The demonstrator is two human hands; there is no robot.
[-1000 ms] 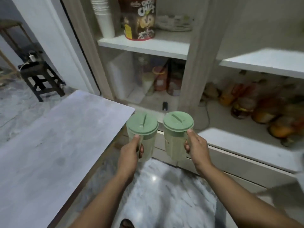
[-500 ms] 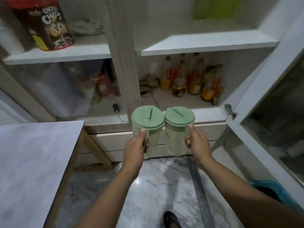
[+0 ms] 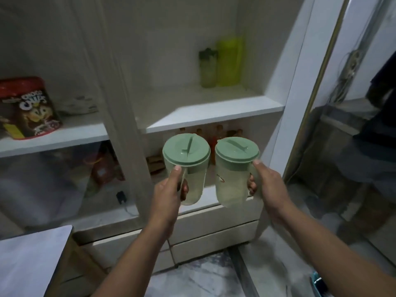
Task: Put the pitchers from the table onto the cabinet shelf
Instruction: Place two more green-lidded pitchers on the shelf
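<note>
The left hand [image 3: 167, 194] holds the left pitcher [image 3: 188, 168] by its handle, with the fingers [image 3: 184, 189] curled around it and the thumb up near the green lid. The right hand [image 3: 267, 185] holds the right pitcher [image 3: 232, 172] the same way, fingers wrapped around its handle. Both pitchers are up in the air, side by side and very close, in front of the open cabinet and just below the white shelf [image 3: 214, 114]. They are well away from the surface [image 3: 32, 254] at the bottom left. The pitchers look like thin, see-through plastic and seem empty, so they are probably light and a bit bendy. The sides look smooth and could slip, so the handle is the best place to hold. The shelf has bare room in front, and a bottle [image 3: 207, 69] and a yellow tub [image 3: 230, 61] stand at the back.
</note>
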